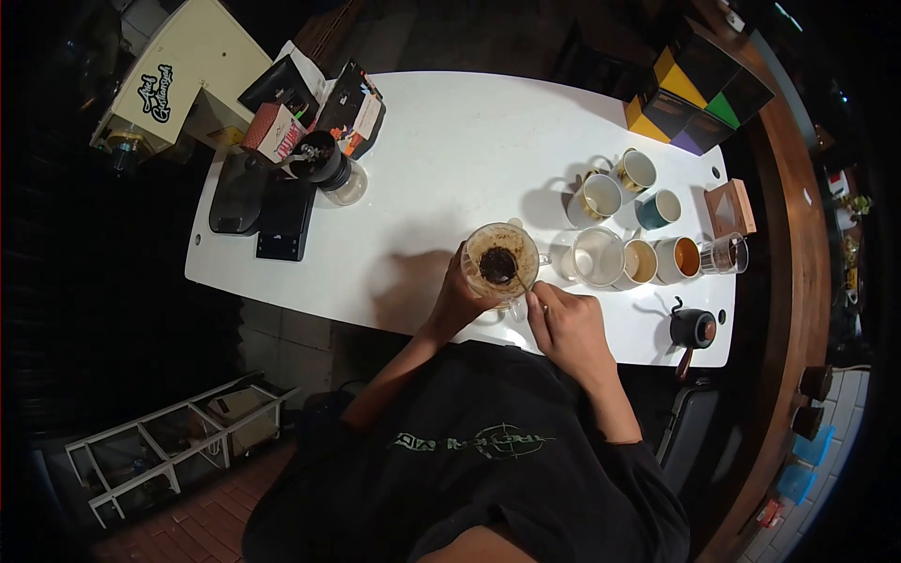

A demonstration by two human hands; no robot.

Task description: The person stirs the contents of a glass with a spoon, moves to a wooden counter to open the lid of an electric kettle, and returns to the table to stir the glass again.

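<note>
Near the front edge of the white table, my left hand (458,298) is wrapped round the side of a coffee dripper (476,248). Inside it, a brown-stained paper filter (515,246) holds dark wet coffee grounds (497,266). My right hand (571,327) pinches a thin stick-like utensil, perhaps a spoon handle, which slants down into the dripper; its lower end is hidden. A glass vessel partly shows beneath the dripper. Just right of it stands a clear glass pitcher (598,255).
Several cups (595,200) stand right of the dripper, with a small dark wooden-handled pot (693,328) near the corner. On the left are a black scale (283,225), a grinder (324,161) and coffee bags (353,111). Coloured boxes (690,98) sit at the back right.
</note>
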